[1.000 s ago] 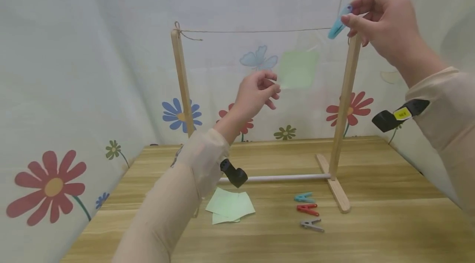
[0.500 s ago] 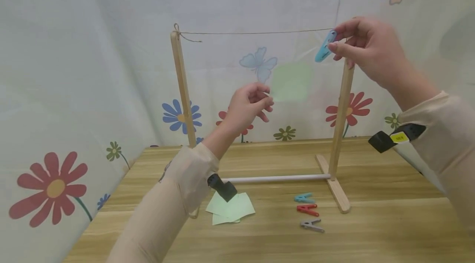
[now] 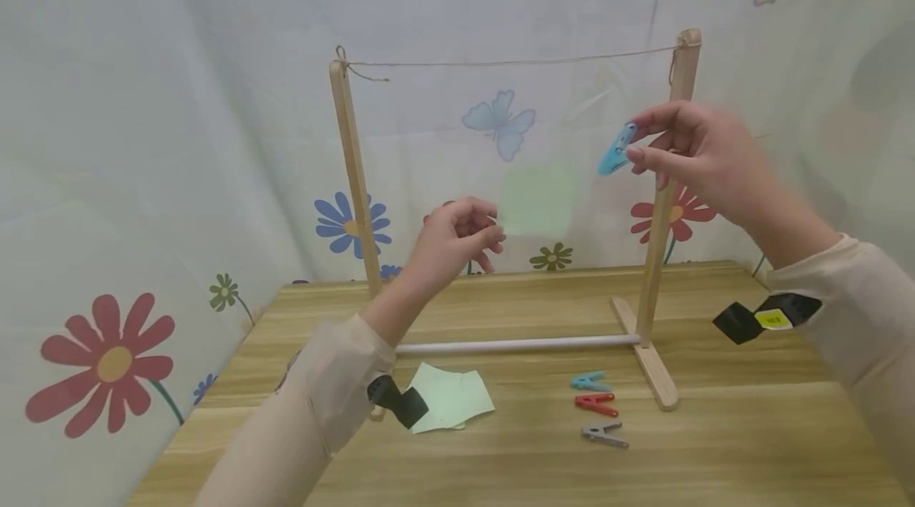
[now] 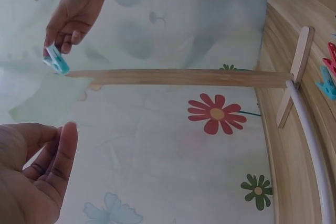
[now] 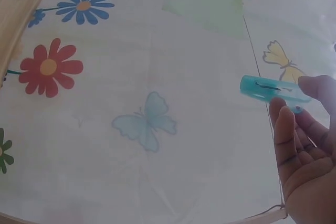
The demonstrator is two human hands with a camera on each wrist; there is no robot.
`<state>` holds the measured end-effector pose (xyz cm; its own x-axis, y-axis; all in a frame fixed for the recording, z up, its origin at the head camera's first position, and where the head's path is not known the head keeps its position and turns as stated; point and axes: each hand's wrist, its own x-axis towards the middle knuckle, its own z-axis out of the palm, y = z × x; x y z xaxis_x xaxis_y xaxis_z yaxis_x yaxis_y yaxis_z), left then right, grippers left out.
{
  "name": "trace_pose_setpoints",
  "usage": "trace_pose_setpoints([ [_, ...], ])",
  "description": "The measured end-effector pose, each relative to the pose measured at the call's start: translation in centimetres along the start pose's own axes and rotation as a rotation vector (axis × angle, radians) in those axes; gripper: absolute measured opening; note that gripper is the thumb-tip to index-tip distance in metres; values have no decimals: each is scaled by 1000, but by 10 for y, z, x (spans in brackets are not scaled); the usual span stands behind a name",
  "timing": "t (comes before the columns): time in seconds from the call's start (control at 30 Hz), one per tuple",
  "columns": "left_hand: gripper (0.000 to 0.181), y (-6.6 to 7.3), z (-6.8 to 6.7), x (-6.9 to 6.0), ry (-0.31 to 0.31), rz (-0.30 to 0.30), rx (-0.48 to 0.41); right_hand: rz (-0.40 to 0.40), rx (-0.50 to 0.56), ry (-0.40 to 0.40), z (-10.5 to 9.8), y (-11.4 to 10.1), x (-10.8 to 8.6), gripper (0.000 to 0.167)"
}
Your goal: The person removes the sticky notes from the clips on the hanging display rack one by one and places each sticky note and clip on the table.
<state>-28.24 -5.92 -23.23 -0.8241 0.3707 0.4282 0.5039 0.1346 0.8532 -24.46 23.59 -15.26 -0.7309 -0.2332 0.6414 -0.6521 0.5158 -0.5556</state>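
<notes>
My left hand (image 3: 459,235) pinches a pale green square of paper (image 3: 538,199) by its edge, holding it up in the air below the string. To its right, my right hand (image 3: 704,149) holds a light blue clothespin (image 3: 617,149) between thumb and fingers, in front of the right post and apart from the paper. Above both hands a thin string (image 3: 500,63) runs between two wooden posts. The right wrist view shows the clothespin (image 5: 275,88) side-on in the fingers, with the green paper (image 5: 205,4) farther off at the top.
On the wooden table (image 3: 515,467) lie a few more green papers (image 3: 453,397). Right of them are a blue clothespin (image 3: 588,381), a red clothespin (image 3: 596,404) and a grey clothespin (image 3: 604,434). A white rod (image 3: 529,345) joins the stand's feet, with a flowered curtain behind.
Both hands have come down and a little to the left, away from the string, still holding the paper and the blue clothespin. The right post's top now shows.
</notes>
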Motion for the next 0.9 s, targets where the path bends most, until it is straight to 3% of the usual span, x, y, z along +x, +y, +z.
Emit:
trace_pose_setpoints([
  [0.43,22,-31,-16,-31,-3,-51,-14,4,30,-71,9,19,-27,30],
  [0.7,23,-47,-21,-51,-20,-109,-15,-41,62,-98,18,34,-42,35],
  [0.9,25,-59,-24,-62,-24,-162,-25,-3,87,-109,27,44,-55,30],
])
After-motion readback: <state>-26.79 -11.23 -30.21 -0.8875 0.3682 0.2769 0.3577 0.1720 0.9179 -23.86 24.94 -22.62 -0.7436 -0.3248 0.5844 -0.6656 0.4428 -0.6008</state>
